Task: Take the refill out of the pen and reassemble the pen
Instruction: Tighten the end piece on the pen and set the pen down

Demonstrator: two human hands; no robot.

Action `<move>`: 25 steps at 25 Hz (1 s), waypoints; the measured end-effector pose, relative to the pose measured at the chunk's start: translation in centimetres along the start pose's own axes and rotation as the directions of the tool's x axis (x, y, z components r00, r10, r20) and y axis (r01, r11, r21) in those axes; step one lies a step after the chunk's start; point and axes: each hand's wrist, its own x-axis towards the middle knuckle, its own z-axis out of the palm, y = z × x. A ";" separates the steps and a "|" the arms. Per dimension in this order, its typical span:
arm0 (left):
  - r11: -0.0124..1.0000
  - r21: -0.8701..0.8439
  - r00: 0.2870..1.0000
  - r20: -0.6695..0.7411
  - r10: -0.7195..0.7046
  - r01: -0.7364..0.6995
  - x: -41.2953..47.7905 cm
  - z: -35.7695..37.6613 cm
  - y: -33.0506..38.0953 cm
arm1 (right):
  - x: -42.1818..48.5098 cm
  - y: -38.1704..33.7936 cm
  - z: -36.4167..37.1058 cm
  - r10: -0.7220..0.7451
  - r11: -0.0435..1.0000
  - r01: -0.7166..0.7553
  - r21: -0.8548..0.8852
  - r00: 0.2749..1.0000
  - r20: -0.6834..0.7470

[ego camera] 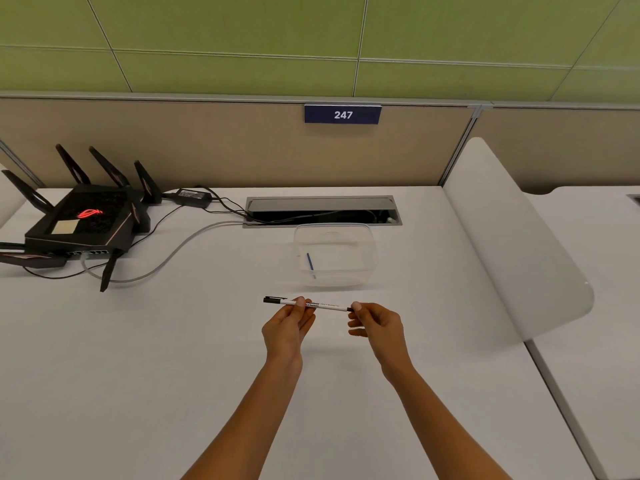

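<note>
A white pen (327, 305) with a black cap at its left end and a black plug at its right end is held level above the white desk (173, 358). My left hand (289, 322) pinches the barrel near the cap. My right hand (375, 323) pinches the black right end between thumb and forefinger. A thin blue refill (310, 264) lies inside a clear plastic container (367, 258) just beyond the pen.
A black router (83, 223) with several antennas and its cables sits at the back left. A cable tray opening (322, 211) is set into the desk behind the container. A white divider panel (512, 237) stands at the right.
</note>
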 end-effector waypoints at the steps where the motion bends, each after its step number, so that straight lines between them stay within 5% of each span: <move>1: 1.000 0.000 1.000 0.002 0.004 -0.004 0.0 -0.1 0.1 | -0.1 0.0 -0.1 -0.018 1.000 0.017 0.023 1.000 0.011; 25: 0.999 0.021 0.999 0.015 0.040 -0.040 -0.4 1.6 0.1 | 0.1 -0.7 -0.7 0.011 0.996 -0.011 0.084 1.000 -0.005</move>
